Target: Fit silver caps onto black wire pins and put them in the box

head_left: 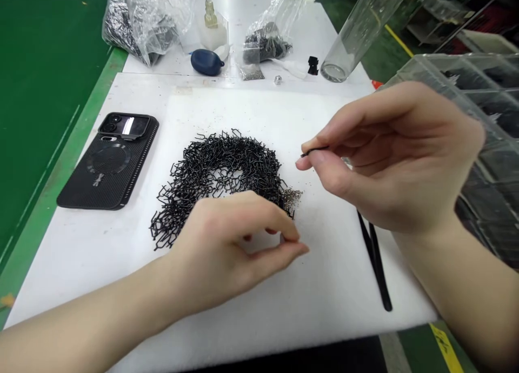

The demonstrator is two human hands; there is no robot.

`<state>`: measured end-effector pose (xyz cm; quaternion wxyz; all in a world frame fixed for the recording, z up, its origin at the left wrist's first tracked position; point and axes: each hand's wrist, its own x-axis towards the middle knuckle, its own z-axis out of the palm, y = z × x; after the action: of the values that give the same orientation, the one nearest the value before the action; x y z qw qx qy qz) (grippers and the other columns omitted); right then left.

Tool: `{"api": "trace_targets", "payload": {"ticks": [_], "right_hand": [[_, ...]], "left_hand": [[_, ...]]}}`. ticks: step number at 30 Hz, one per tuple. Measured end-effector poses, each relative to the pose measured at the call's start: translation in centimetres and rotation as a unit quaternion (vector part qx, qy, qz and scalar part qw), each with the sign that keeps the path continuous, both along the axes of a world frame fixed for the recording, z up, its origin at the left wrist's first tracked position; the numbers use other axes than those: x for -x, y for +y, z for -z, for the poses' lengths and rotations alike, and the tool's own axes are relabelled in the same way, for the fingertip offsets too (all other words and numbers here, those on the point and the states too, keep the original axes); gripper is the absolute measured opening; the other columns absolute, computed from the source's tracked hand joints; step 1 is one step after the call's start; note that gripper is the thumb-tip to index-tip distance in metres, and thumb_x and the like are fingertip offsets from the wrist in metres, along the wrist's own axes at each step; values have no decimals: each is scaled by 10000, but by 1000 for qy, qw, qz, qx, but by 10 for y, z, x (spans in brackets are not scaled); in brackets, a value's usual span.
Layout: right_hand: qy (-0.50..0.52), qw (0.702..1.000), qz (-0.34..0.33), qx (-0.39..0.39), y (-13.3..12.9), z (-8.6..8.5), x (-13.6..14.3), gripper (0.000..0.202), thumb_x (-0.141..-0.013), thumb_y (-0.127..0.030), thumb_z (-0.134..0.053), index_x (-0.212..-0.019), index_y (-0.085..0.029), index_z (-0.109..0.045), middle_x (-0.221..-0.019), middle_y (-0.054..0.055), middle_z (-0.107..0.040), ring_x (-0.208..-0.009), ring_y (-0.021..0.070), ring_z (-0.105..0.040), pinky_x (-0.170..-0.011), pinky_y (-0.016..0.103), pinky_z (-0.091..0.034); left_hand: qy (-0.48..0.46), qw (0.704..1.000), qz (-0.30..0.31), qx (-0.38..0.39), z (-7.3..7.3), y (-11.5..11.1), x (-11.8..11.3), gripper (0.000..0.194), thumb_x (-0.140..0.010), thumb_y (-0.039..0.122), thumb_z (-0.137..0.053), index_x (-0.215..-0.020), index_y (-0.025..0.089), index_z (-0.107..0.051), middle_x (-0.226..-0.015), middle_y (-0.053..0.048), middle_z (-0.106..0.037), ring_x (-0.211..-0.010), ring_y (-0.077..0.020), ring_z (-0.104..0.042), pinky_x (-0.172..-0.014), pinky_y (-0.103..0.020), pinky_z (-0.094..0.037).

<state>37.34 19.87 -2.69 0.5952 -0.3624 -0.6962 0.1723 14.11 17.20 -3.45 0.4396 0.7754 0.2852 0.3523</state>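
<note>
Between the thumb and fingertips of my right hand [389,157] is a small thin black piece [315,151], raised above the right part of the white mat. My left hand [231,243] hovers in front of a ring-shaped pile of small bent black pieces [239,151] and hides its near part. Its thumb and index finger are pinched close together; whatever is between them, if anything, is too small to make out. Tiny brownish grains [292,198] lie at the right side of the pile. Black tweezers [377,265] rest below my right hand.
A black phone [107,162] lies at the left. Along the back are plastic bags [148,21], a blue oval case [206,62], a small bottle [211,16] and a clear cylinder [352,38]. A compartmented clear box [466,81] stands at the right.
</note>
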Motion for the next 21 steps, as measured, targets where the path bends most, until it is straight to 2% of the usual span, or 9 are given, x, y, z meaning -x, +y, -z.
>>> {"api": "trace_targets", "payload": {"ticks": [3, 6, 8, 10, 12, 13, 17, 21], "right_hand": [[-4, 1000, -7, -8, 1, 1, -1, 360, -787, -44, -902, -981, -347, -890, -929, -68, -854, -777, 193, -810, -619, 341, -711], [-8, 1000, -9, 3, 1, 1, 0, 387, -778, -35, -883, -988, -359, -886, -935, -70, -851, -773, 204, -799, -592, 361, -696], [-9, 1000, -17, 3, 1, 2, 0, 398, -771, -28, -882, -987, -363, -884, -928, -75, -849, -761, 201, -792, -578, 361, -682], [-6, 1000, -21, 1, 0, 2, 0, 377, -783, -39, -888, -991, -353, -888, -930, -76, -852, -768, 191, -800, -592, 353, -679], [3, 1000, -18, 0, 0, 1, 1, 353, -789, -50, -897, -993, -338, -891, -939, -73, -858, -790, 186, -812, -609, 346, -678], [8, 1000, -14, -3, 0, 1, 1, 349, -786, -49, -898, -985, -335, -889, -935, -71, -858, -796, 188, -815, -607, 346, -674], [14, 1000, -4, -11, -1, 3, 4, 370, -769, -36, -903, -966, -348, -883, -920, -63, -849, -801, 211, -824, -588, 362, -663], [9, 1000, -8, -9, -2, 3, 5, 325, -773, -94, -937, -971, -347, -887, -911, -46, -851, -798, 226, -821, -552, 375, -638]], "left_hand": [[60, 994, 53, -75, 8, -2, 2, 142, -1052, 138, -797, -944, 224, -829, -926, -23, -890, -856, -184, -801, -799, -307, -645], [84, 990, 41, -109, 7, -5, 3, 133, -1056, 127, -788, -972, 224, -825, -1084, -49, -886, -926, -186, -795, -851, -324, -670], [47, 994, -8, -101, 1, -7, 3, 75, -997, 215, -919, -1037, 225, -856, -1105, -60, -822, -899, -173, -756, -809, -320, -661], [-15, 991, -92, -99, -6, -8, 3, 207, -954, 291, -987, -1135, 241, -899, -998, -35, -715, -831, -157, -651, -698, -323, -583], [-65, 980, -164, -90, -12, -9, 2, 210, -991, 287, -940, -1200, 285, -927, -904, -17, -631, -820, -169, -565, -645, -343, -501], [-76, 978, -180, -78, -13, -8, 2, 220, -1015, 255, -896, -1226, 310, -933, -888, -16, -621, -839, -176, -558, -650, -344, -491], [-92, 982, -162, -28, -14, -6, 1, 340, -1033, 181, -833, -1329, 318, -930, -892, -17, -639, -881, -164, -586, -702, -311, -529], [-102, 985, -137, -13, -13, -6, 1, 391, -1021, 137, -823, -1337, 338, -934, -895, -25, -664, -881, -160, -601, -688, -293, -541]]}}
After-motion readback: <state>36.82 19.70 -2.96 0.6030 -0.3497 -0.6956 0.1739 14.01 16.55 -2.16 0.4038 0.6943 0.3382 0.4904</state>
